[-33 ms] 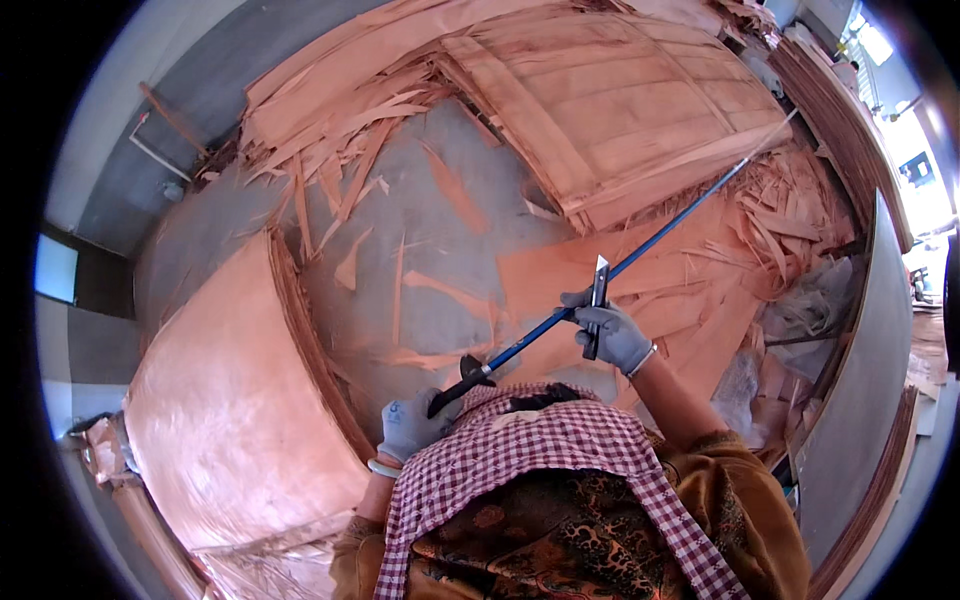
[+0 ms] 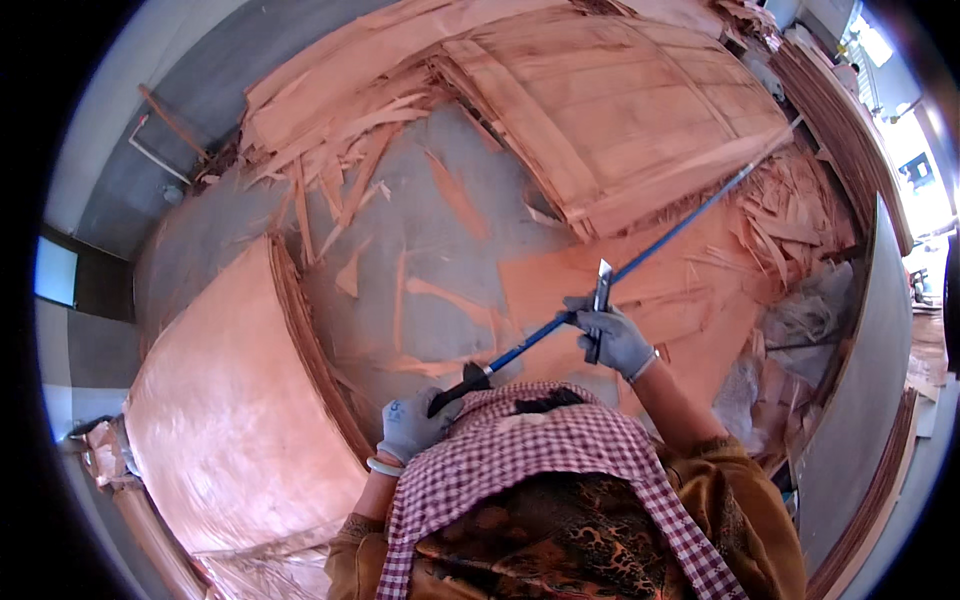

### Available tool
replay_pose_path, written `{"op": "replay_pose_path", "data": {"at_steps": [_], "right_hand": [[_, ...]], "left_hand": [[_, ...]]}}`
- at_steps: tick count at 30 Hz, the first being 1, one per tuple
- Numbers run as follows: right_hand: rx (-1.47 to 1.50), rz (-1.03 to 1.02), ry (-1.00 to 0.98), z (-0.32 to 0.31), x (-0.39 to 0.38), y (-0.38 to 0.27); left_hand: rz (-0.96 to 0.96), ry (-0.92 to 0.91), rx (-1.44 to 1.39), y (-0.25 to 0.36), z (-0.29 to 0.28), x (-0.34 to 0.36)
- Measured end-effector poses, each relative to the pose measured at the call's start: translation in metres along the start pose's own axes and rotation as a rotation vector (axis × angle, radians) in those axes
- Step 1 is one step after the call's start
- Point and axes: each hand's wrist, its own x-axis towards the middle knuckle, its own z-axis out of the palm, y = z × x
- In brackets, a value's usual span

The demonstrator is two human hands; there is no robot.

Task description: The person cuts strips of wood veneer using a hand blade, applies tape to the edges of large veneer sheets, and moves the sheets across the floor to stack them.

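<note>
A long blue pole (image 2: 660, 240) with a black grip and a thin pale far end slants from near my waist up to the right. Its black grip end sits in my left hand (image 2: 412, 425), gloved in grey and closed round it. Farther up, my gloved right hand (image 2: 618, 343) is closed around a utility knife (image 2: 601, 300) with a dark handle and pale tip pointing away from me. The pole also passes against the fingers of that hand. The pole's far end reaches over the edge of a stack of wood veneer sheets (image 2: 620, 90).
Another veneer stack (image 2: 235, 390) stands at the near left. Torn veneer strips (image 2: 455, 195) litter the grey floor (image 2: 390, 215). Crumpled clear plastic (image 2: 800, 310) lies at right, beside a grey upright panel (image 2: 850, 400). More sheets (image 2: 840, 120) are piled at the far right.
The pole and my right hand have shifted very slightly. Both hands keep the same hold.
</note>
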Motion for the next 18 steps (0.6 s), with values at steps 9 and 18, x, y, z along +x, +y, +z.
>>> {"op": "replay_pose_path", "data": {"at_steps": [9, 18], "right_hand": [[0.167, 0.101, 0.254, 0.009, 0.174, -0.063], [0.193, 0.095, 0.218, -0.018, 0.369, -0.187]], "left_hand": [[-0.003, 0.060, -0.235, -0.039, -0.073, 0.241], [-0.021, -0.087, -0.332, -0.005, -0.162, 0.450]]}}
